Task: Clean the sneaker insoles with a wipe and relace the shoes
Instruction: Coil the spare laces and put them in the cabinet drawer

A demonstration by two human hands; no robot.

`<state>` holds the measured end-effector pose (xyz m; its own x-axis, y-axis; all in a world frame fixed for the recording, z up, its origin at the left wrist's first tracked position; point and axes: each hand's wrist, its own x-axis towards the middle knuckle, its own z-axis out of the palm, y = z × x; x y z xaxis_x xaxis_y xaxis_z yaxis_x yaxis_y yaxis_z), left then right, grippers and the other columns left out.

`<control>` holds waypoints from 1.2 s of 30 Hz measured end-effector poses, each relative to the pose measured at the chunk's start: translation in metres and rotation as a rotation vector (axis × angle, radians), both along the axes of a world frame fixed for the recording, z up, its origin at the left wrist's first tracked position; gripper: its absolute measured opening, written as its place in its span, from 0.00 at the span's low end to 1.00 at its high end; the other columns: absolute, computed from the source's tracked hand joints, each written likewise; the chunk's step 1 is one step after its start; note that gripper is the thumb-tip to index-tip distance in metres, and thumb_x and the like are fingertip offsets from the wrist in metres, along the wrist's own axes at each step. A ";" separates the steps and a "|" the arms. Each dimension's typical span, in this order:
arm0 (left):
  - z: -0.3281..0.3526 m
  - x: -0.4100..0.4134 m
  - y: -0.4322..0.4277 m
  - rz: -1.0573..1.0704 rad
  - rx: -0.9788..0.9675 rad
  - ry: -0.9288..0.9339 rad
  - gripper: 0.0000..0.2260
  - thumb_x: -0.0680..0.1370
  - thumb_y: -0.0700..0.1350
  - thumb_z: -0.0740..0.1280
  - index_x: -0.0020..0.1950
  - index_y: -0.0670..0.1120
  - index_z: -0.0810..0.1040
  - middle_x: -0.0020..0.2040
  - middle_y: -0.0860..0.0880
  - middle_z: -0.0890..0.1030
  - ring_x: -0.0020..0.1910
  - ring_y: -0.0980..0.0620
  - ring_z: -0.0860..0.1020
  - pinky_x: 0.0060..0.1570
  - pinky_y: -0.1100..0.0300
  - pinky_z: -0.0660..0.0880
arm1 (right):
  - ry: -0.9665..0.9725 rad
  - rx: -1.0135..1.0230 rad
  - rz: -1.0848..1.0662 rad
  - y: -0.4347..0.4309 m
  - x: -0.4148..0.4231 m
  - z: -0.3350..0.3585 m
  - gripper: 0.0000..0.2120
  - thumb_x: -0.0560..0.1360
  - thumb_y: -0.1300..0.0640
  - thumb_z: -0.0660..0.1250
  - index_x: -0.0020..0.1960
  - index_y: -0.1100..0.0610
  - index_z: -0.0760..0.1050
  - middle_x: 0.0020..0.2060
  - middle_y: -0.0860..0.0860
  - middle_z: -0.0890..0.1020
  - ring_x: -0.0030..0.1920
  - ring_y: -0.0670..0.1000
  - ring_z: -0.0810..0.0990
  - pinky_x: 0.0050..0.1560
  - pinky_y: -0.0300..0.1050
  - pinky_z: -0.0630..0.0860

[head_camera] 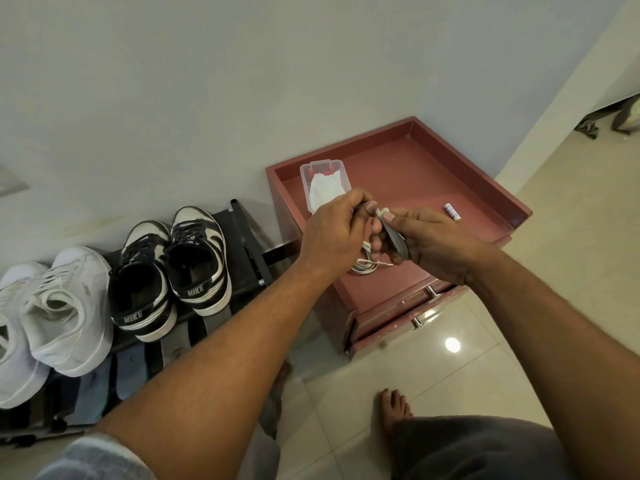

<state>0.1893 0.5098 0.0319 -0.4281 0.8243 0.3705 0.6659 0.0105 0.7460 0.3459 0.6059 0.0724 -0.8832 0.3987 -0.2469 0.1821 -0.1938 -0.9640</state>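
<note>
Left: on the shoe rack [250,252], white sneakers [69,306] and black-and-white sneakers [194,261] stand with heels toward you. Centre: your left hand [332,226] and right hand [438,244], fingers curled, meet above the front left of the red rimmed surface [433,168]. Both hands grip a thin grey insole [394,241], seen edge-on. A wipe box [323,165] sits in the far left corner. White laces [363,268] lie coiled beneath your hands. Right: a battery [453,212] lies near the right edge. Open room lies toward the far right corner.

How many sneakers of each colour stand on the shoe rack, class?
White sneakers: 2
Black-and-white sneakers: 2
Total: 4
</note>
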 end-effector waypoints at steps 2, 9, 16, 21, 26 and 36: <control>-0.001 0.001 0.000 -0.001 -0.005 -0.022 0.09 0.88 0.50 0.61 0.50 0.53 0.77 0.38 0.57 0.80 0.39 0.57 0.80 0.39 0.51 0.79 | 0.018 -0.040 0.004 -0.002 -0.002 0.000 0.16 0.88 0.54 0.55 0.52 0.60 0.77 0.39 0.58 0.80 0.38 0.54 0.81 0.38 0.43 0.75; -0.008 0.005 0.003 -0.010 -0.059 -0.175 0.08 0.86 0.46 0.62 0.49 0.54 0.78 0.38 0.55 0.81 0.39 0.53 0.81 0.40 0.46 0.80 | 0.236 -0.330 -0.176 -0.007 -0.011 0.006 0.15 0.87 0.54 0.55 0.48 0.57 0.75 0.40 0.55 0.80 0.46 0.57 0.85 0.50 0.47 0.83; -0.011 0.022 0.004 -0.140 -0.230 -0.196 0.13 0.88 0.50 0.61 0.48 0.52 0.82 0.33 0.58 0.78 0.31 0.59 0.76 0.35 0.59 0.71 | 0.460 -0.387 -0.450 -0.003 -0.014 0.012 0.16 0.89 0.53 0.49 0.49 0.54 0.71 0.66 0.62 0.81 0.68 0.58 0.80 0.70 0.52 0.77; -0.009 0.026 0.005 -0.155 -0.247 -0.144 0.13 0.88 0.51 0.62 0.47 0.55 0.82 0.30 0.59 0.76 0.30 0.57 0.72 0.35 0.58 0.67 | 0.465 -0.284 -0.561 -0.001 -0.012 0.011 0.15 0.89 0.54 0.49 0.50 0.54 0.71 0.67 0.60 0.81 0.69 0.55 0.80 0.75 0.53 0.71; -0.005 0.029 0.005 -0.170 -0.277 0.059 0.13 0.88 0.53 0.61 0.50 0.56 0.83 0.40 0.55 0.83 0.40 0.54 0.79 0.41 0.52 0.77 | 0.316 0.052 -0.591 -0.001 -0.010 0.003 0.13 0.89 0.55 0.52 0.53 0.57 0.73 0.67 0.54 0.82 0.69 0.48 0.80 0.78 0.64 0.61; 0.012 0.015 -0.002 -0.108 -0.066 0.498 0.10 0.86 0.51 0.64 0.52 0.50 0.83 0.44 0.53 0.82 0.42 0.52 0.79 0.41 0.59 0.68 | 0.012 1.037 -0.228 0.005 0.003 -0.009 0.11 0.88 0.58 0.56 0.48 0.56 0.73 0.39 0.45 0.80 0.38 0.47 0.80 0.40 0.38 0.74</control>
<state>0.2038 0.5083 0.0437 -0.1238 0.8826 0.4536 0.9403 -0.0416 0.3377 0.3489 0.6107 0.0638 -0.7610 0.5661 0.3168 0.2348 0.6957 -0.6789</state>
